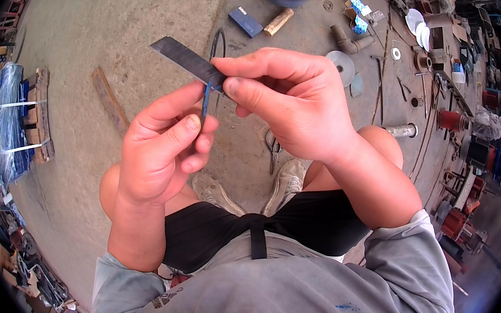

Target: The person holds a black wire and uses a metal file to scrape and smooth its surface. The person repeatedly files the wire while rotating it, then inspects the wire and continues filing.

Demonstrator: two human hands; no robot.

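Observation:
My right hand (293, 97) pinches a dark, flat snap-off knife blade (184, 59) near one end, and its angled tip points to the upper left. Below it, my left hand (163, 144) grips a thin blue wire (206, 100) between thumb and fingers, held roughly upright. The blade's held end meets the wire's upper part; whether it cuts into it I cannot tell. A black cable (216, 38) loops up behind the blade, and its link to the blue wire is partly hidden by my fingers.
On the concrete floor ahead lie a dark blue box (246, 21), a wooden piece (278, 22), a pipe elbow (351, 42) and a grey disc (340, 67). Scissors (272, 149) rest between my shoes. A rusty bar (110, 100) lies left; motors and parts (457, 224) line the right.

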